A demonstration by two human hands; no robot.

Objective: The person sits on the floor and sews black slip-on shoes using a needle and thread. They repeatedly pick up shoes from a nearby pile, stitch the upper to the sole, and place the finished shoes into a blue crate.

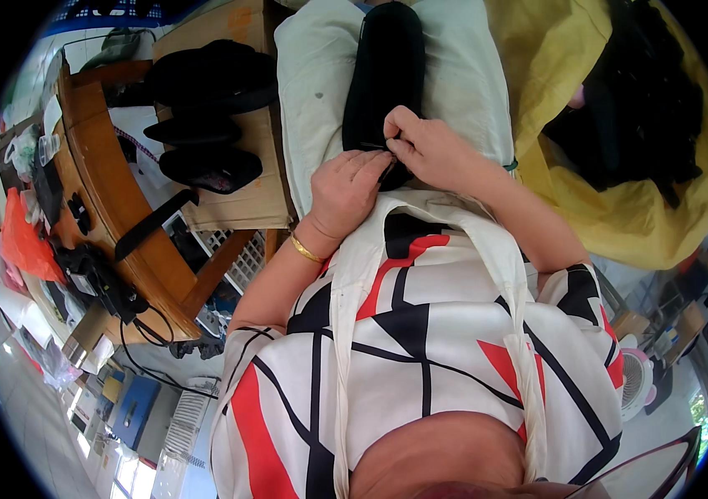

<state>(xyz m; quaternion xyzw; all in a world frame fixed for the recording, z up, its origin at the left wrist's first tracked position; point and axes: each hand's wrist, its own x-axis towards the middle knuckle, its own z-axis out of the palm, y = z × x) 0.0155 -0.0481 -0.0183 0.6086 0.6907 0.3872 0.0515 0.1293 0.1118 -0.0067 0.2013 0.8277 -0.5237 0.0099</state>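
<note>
Two hands meet on the near end of a long black fabric piece [385,75] lying on a pale cloth over the lap. Nearer the body, the left hand [347,190] lies curled, fingertips pressing the black edge. Just beyond, the right hand [425,148] pinches that edge between closed fingers. I judge the work mid-way: finished-looking black pieces [204,125] lie stacked on cardboard, while a yellow sack [620,200] holds more.

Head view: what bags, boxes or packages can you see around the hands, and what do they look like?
Yellow sack: right of the hands, big, crumpled, open, dark items inside.
Cardboard box: left of the hands, flat brown top with black pieces on it.
Orange bag: far left, small, crumpled plastic.
No screens or readable signs stand out.
</note>
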